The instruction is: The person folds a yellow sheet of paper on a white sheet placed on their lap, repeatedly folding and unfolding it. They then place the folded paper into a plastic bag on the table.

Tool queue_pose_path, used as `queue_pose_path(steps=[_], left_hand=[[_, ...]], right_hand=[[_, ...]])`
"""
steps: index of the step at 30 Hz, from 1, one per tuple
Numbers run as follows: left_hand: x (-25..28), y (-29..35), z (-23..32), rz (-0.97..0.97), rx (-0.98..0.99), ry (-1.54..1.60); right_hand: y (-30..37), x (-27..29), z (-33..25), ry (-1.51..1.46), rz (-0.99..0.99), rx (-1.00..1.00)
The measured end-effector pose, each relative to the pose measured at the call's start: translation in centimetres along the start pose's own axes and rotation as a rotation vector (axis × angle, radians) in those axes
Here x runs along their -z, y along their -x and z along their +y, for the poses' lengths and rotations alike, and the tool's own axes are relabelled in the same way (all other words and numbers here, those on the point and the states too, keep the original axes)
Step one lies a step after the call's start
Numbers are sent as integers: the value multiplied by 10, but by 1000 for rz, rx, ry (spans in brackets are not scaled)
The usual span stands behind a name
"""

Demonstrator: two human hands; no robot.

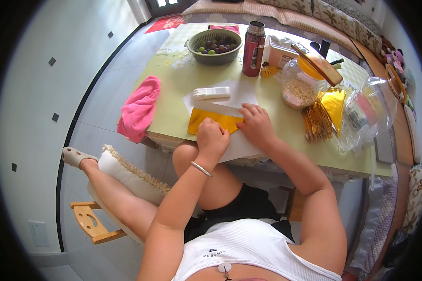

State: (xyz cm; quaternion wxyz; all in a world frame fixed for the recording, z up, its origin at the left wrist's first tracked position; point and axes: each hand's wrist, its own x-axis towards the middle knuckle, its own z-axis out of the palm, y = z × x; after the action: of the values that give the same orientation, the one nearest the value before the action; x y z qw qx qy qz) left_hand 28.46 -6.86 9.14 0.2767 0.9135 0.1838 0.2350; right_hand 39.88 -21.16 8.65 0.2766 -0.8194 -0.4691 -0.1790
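Note:
A flat gold foil bag [198,122] lies on white paper near the table's front edge. My left hand [212,139], with a silver bangle at the wrist, is closed over the bag's lower middle, fingers curled tightly against it. At the bag's right end lies my right hand [256,125]. Its fingers are apart and slightly bent on the paper, and its thumb touches the bag. The palm hides part of that end. Just beyond the bag rests a white oblong device [212,92]. To the right, a stack of gold foil bags [319,122] leans together.
A pink cloth [140,110] hangs over the left table edge. Farther back stand a colander of grapes [214,48] and a red thermos [254,49]. A clear jar of grain-like pieces [297,91], a wooden brush [317,65] and another clear jar [372,105] crowd the right.

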Motion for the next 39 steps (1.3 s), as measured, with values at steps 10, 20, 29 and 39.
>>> queue_pose_path(steps=[10, 20, 29, 39], left_hand=[[-5, 0, -5, 89, -95, 1], [71, 6, -50, -53, -501, -193], [82, 3, -66, -92, -718, -252], [73, 15, -37, -180, -663, 71]], right_hand=[[24, 12, -26, 63, -492, 179], [16, 27, -27, -2, -621, 255], [10, 37, -12, -138, -641, 334], [3, 33, 22, -523, -500, 315]])
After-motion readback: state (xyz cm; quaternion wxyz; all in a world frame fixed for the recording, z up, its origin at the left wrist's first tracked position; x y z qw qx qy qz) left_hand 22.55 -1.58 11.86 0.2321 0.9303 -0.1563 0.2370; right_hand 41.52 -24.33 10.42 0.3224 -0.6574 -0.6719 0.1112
